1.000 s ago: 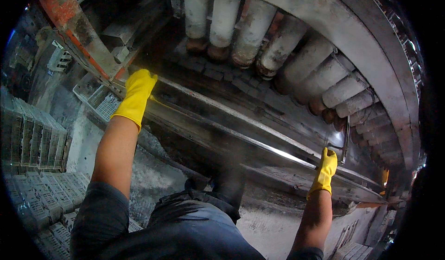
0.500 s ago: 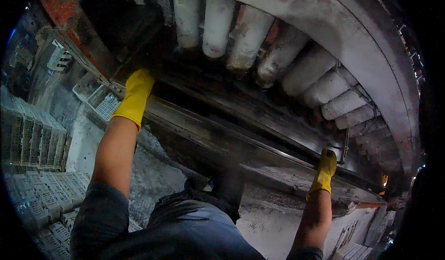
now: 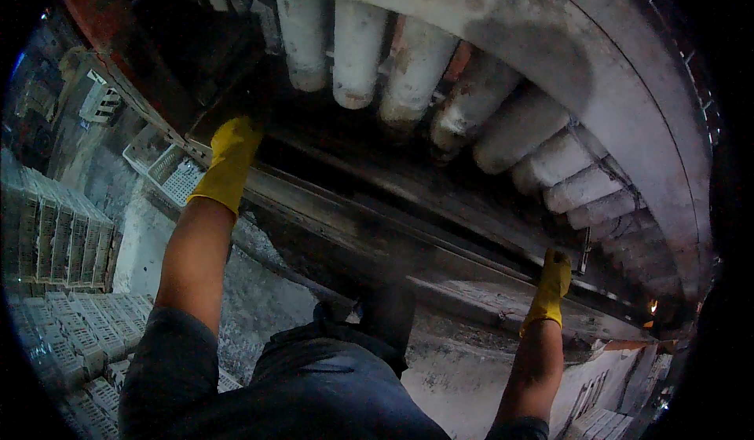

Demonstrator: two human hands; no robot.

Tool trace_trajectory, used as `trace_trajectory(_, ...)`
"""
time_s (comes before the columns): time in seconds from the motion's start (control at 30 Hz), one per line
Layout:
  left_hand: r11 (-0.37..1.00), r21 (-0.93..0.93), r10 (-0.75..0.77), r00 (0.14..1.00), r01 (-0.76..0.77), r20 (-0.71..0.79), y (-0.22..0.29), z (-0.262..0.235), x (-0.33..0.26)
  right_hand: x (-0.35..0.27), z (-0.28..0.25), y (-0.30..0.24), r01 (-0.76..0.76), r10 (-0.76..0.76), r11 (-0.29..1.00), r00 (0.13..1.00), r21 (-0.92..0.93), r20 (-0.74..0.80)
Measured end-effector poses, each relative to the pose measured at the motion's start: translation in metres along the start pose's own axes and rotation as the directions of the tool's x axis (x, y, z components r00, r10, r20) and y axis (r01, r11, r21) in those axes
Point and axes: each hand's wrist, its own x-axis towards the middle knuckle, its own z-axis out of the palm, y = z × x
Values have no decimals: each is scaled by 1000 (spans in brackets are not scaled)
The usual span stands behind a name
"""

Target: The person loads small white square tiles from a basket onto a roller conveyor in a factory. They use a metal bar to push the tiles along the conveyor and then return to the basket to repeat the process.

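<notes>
My left hand point(image 3: 232, 157), in a yellow rubber glove, reaches to the left end of a long dark slot below a row of pale cylinders point(image 3: 357, 55). Its fingers fade into shadow, so their grip is hidden. Farther right, my right hand point(image 3: 552, 283) wears a matching glove and is closed at the slot's near edge. What it holds, if anything, I cannot make out. Just beyond it stands a thin metal rod point(image 3: 586, 250). A long worn ledge point(image 3: 338, 204) runs between my hands on the near side of the slot.
A large curved pale rim point(image 3: 581, 47) arches over the cylinders. To the left are a white plastic basket point(image 3: 177, 175), stacked crates point(image 3: 63, 228) and a rusty red beam point(image 3: 106, 16). A small orange glow point(image 3: 652, 308) shows at far right.
The cylinders and curved rim have shifted slightly down and left. The bright patch in the slot beside my right hand has darkened. Both hands stay almost in place.
</notes>
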Motion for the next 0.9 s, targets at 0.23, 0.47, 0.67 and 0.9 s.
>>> trace_trajectory(0.23, 998, -46, -30, 996, 34, 86, 1, -3, 4, 7, 9, 13, 59, -59, 998, 998, 9, -29)
trace_trajectory(0.47, 999, 45, 20, 1000, -20, -6, 0, 7, 4, 12, 14, 18, 21, -22, 999, 999, -37, -30)
trace_trajectory(0.67, 997, 36, 73, 997, -71, -29, -16, 27, 21, 21, 19, 26, -30, 32, 998, 999, -51, 43)
trace_trajectory(0.9, 999, -27, 43, 999, -44, -15, -14, 19, 10, -5, -4, -13, -115, 106, 989, 990, 93, 96)
